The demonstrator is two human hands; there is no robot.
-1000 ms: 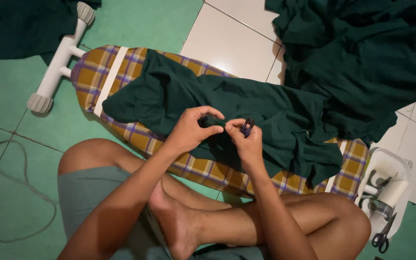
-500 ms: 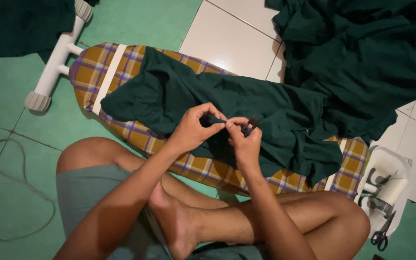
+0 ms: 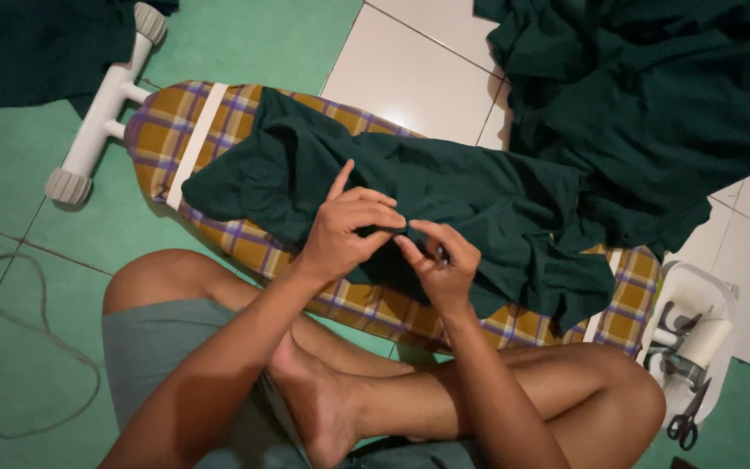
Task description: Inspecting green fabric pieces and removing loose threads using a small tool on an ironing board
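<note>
Floor: green (image 3: 245, 39) and white tiles, with a thin cord (image 3: 41, 339) looping over the green at the left.
Cloth heap: a big pile of dark green fabric (image 3: 653, 104) fills the upper right; another dark piece (image 3: 36, 48) lies at the top left corner.
Ironing board: a low board with a yellow and purple plaid cover (image 3: 175, 139) runs slantwise over the floor, its white foot (image 3: 101, 113) off the left end.
Garment: a dark green garment (image 3: 479, 200) is spread along the board from near its left end to its right end.
Person: sits cross-legged at the board's near edge.
Left hand (image 3: 340, 230): thumb and fingers closed in a pinch on the garment's near hem, forefinger sticking up.
Right hand (image 3: 440, 265): fingertips pinched on the same hem, touching the left; whether they also hold something small I cannot tell.
Tray: a white tray (image 3: 700, 295) at the board's right end.
Scissors: scissors (image 3: 686, 417) beside the tray.
</note>
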